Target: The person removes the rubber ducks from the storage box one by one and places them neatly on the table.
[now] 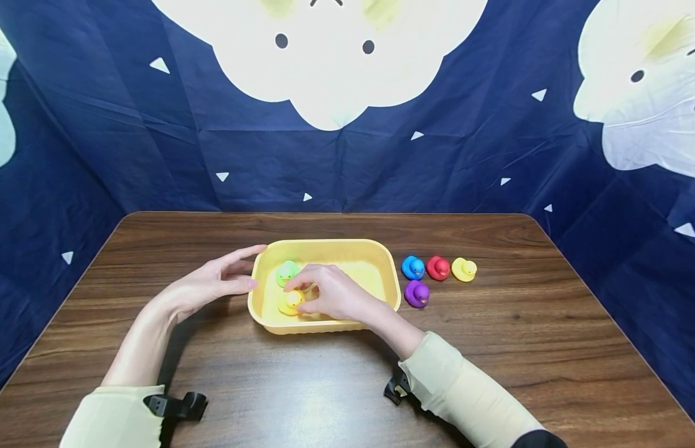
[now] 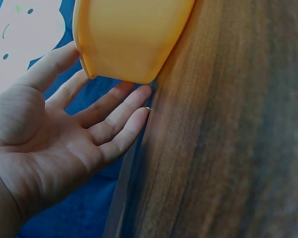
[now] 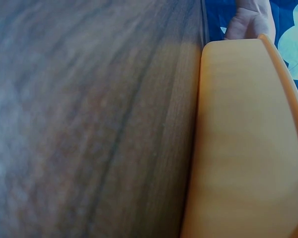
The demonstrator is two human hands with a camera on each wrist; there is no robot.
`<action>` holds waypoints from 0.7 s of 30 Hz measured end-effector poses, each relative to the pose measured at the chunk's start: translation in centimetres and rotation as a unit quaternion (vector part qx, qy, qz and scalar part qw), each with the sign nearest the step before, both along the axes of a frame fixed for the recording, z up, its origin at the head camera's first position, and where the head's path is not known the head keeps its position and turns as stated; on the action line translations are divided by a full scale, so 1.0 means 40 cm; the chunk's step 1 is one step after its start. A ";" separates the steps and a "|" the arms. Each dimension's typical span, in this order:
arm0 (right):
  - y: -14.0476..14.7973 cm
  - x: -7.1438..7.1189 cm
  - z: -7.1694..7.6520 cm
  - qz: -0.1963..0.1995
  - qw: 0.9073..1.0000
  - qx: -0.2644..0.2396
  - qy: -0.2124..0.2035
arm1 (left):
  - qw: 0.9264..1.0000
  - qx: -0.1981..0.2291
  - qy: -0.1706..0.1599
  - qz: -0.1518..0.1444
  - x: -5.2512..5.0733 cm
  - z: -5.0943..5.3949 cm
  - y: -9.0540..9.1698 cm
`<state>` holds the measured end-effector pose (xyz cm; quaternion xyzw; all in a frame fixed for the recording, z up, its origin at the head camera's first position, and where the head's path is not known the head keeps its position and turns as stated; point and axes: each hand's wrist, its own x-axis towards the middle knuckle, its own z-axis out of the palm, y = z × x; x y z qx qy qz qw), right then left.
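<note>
A yellow plastic basin stands on the table. My right hand reaches over its near wall and pinches a yellow rubber duck low in the left part of the basin. Just behind that duck sits a green rubber duck, partly covered by the fingers. At the basin's left end, my left hand touches the rim with thumb and fingers spread. The left wrist view shows this left hand palm on, fingers fairly straight beside the basin wall. In the right wrist view the right hand is out of sight.
Right of the basin, a blue duck, a red duck and a yellow duck form a row. A purple duck sits in front of the blue one. Dark blue cloth hangs behind the wooden table.
</note>
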<state>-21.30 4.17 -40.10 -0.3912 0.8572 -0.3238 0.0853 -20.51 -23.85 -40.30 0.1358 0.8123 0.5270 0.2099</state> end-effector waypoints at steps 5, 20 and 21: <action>0.001 -0.001 0.001 -0.002 1.000 0.004 0.002 | 1.000 0.002 -0.001 0.000 0.000 -0.002 -0.001; 0.004 -0.005 0.011 -0.018 1.000 -0.002 -0.017 | 1.000 -0.003 0.000 0.000 0.001 -0.003 -0.002; 0.005 -0.005 0.012 -0.021 1.000 -0.004 -0.021 | 1.000 -0.004 0.000 0.000 0.001 -0.003 -0.002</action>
